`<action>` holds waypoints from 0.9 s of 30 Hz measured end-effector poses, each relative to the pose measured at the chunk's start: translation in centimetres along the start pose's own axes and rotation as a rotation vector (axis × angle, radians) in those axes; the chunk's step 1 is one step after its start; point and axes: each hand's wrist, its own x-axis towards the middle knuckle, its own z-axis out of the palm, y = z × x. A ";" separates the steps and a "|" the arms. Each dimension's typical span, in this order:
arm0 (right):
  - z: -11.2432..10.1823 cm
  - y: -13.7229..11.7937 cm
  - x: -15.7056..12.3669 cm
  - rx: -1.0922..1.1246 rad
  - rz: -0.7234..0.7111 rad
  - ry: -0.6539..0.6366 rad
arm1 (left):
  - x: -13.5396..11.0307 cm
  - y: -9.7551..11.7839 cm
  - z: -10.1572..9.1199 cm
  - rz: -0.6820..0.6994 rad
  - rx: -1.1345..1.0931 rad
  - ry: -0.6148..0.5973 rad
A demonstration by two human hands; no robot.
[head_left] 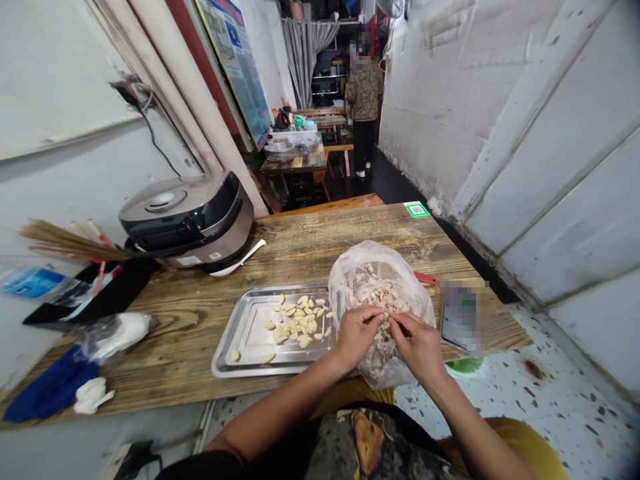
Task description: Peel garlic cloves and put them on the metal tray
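My left hand [359, 335] and my right hand [418, 341] meet over an open clear plastic bag [345, 270]. Their fingertips are pinched together on a small pale garlic clove [385, 316], largely covered by the fingers. Inside the bag lie garlic pieces and papery skins [383, 293]. Left of the bag, a shallow metal tray [227, 340] carries many peeled garlic cloves [300, 323], most of them gathered towards its right half. The bag overlaps the tray's right end, and my left forearm crosses its lower right corner.
A rice cooker [187, 220] stands at the wooden table's [310, 240] back left, a white spoon [239, 259] beside it. To the right are a blurred-out phone-like device [460, 317] and a red handle [425, 277]. A blue cloth [53, 387] lies far left. Another person [365, 93] stands beyond.
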 end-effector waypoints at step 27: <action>0.4 0.5 -0.4 0.194 0.273 -0.035 | -0.5 -0.7 0.9 -0.176 -0.204 0.014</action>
